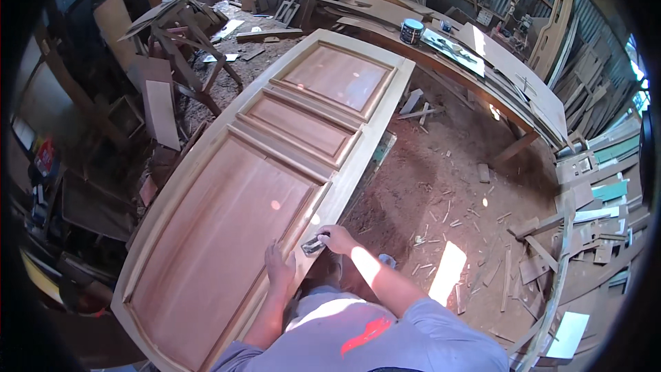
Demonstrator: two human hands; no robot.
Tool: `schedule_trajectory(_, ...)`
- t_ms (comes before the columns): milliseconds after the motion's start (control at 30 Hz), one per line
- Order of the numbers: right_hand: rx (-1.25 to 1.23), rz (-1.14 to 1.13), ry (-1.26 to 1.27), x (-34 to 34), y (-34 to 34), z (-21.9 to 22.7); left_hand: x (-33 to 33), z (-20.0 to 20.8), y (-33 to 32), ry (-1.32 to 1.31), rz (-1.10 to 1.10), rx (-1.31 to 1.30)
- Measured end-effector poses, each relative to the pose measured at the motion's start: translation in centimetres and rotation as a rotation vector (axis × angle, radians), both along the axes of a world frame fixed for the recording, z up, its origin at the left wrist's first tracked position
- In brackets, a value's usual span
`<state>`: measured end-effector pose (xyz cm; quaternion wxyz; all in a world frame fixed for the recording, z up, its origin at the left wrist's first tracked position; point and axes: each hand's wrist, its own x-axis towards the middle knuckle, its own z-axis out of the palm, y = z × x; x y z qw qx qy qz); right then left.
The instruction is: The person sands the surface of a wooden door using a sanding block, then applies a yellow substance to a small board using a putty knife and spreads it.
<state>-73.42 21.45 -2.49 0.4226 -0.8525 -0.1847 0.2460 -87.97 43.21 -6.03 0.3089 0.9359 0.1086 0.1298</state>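
Observation:
A wooden panel door (227,227) with a pale frame and reddish recessed panels lies flat in front of me, running from near left to far centre. My right hand (337,239) is closed on a small grey-and-dark hand-sized block (314,244), which sits on the door's pale right-hand frame. Whether that block is a sanding block or a small plane is too unclear to tell. To its left, my left hand (279,267) lies with fingers stretched out on the raised moulding and frame, holding nothing.
A long workbench (475,83) with boards stands at the far right, bearing a paint can (412,31). Wood scraps litter the dirt floor (441,186) on the right. A wooden trestle (196,62) and loose boards stand left of the door; offcuts (599,186) pile up at far right.

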Motion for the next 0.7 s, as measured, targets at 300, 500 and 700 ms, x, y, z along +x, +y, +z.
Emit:
schedule_trajectory(300, -0.013, 0.032, -0.240, 13.9, -3.3, -0.7, 22.5, 3.2, -5.3, -0.124, -0.101, -0.053)
schedule_trajectory(500, 0.007, -0.216, 0.003, 23.2, -12.2, -0.6, 34.9, 2.0, -11.3, -0.092, -0.286, -0.109)
schedule_trajectory(700, 0.156, -0.441, 0.200, 34.3, -20.9, 1.4, 46.9, 0.8, -20.3, -0.068, -0.357, 0.022)
